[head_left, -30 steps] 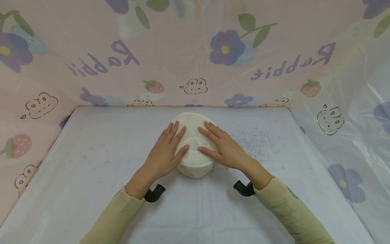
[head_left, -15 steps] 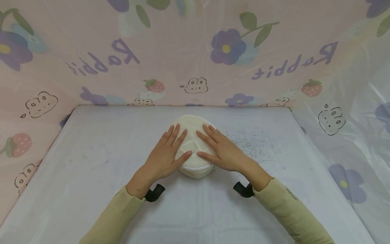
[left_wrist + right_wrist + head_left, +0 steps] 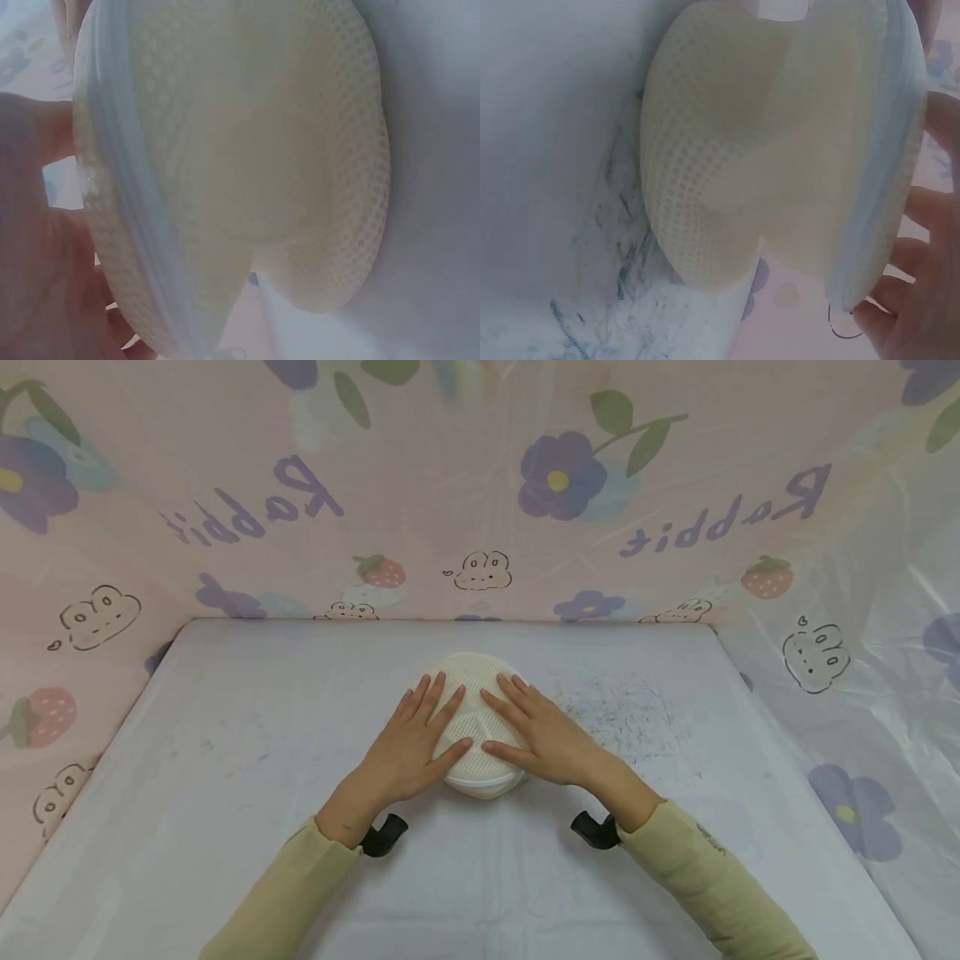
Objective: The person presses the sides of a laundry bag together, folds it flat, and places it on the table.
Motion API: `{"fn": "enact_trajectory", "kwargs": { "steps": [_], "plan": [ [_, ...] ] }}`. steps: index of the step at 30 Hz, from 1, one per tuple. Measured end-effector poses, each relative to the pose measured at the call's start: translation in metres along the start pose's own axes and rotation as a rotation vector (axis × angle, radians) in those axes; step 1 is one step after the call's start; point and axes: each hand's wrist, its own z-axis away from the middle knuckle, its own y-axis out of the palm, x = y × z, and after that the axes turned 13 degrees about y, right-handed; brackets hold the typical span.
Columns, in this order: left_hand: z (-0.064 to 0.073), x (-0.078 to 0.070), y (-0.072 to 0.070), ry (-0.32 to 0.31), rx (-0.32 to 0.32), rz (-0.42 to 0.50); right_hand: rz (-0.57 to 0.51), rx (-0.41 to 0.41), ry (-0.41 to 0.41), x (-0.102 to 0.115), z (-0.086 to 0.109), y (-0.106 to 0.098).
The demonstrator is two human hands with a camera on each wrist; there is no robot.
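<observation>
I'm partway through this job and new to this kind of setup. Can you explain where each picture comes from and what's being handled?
There's no machine here: a person works with two bare hands, in pale olive cloth sleeves. The widest picture comes from a camera on the head, looking forward and down. The two close-ups come from cameras on the left and right wrists.

A rounded, cream mesh pouch-like item with a smooth whitish band rests on a white-covered table. To its right, the cover carries dark scribbly marks.

The left hand and right hand lie on top of the item, fingers spread, not wrapped round it. How hard they press, I can't tell.
</observation>
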Motion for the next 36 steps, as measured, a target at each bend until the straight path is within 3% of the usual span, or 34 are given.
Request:
{"fn": "enact_trajectory", "kwargs": {
  "steps": [10,19,36],
  "plan": [
    [0.0,0.003,0.009,0.012,-0.009,0.016,-0.001,0.021,0.006,-0.004,-0.001,0.012],
    [-0.001,0.008,0.018,-0.008,0.027,0.035,-0.023,0.04,0.001,-0.01,-0.002,0.025],
    [-0.001,0.012,0.025,-0.019,0.036,0.055,-0.014,0.046,0.006,-0.011,-0.004,0.03]
  ]
}}
